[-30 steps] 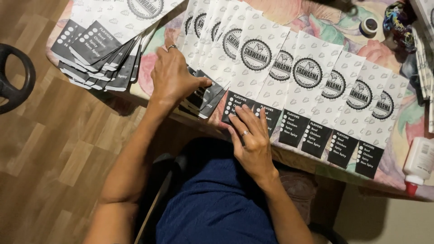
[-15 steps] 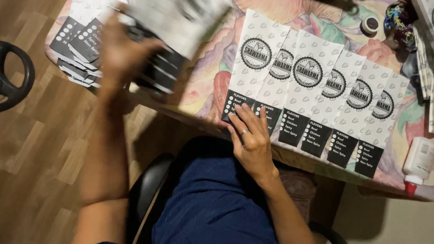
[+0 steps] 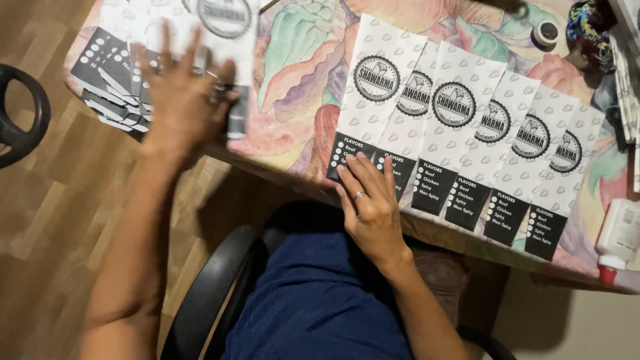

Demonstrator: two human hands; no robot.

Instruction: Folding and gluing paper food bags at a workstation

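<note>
Desk [image 3: 293, 73] covered by a flowery cloth, seen from above; dark chair [image 3: 200, 300] and wood floor below it. A fanned row of six white paper sleeves [image 3: 460, 140], each with a round dark badge and a black bottom band, is laid overlapping to the right of the right hand [image 3: 370, 207]. That hand is pressed flat, fingers spread, on the black ends of the two leftmost sleeves; nothing is gripped, grip open. A messy stack of the same sleeves [image 3: 110, 73] sits at the desk's far left corner, under and beyond the left hand [image 3: 183, 100]. The left hand is blurred by motion, fingers splayed over a bundle of sleeves [image 3: 227, 40]; whether the grip is closed on it cannot be told.

Progress, as a judgement: the row is fanned out and held down, a batch is being dealt with at the stack; the remaining row looks not yet gathered.

Small items well right of the right hand: white glue bottle with red cap [image 3: 617, 237], tape roll [image 3: 547, 32], colourful bundle [image 3: 590, 27]. Stack count is unreadable, the top and right desk edges are cut off, and the objects at the right edge are unclear.
</note>
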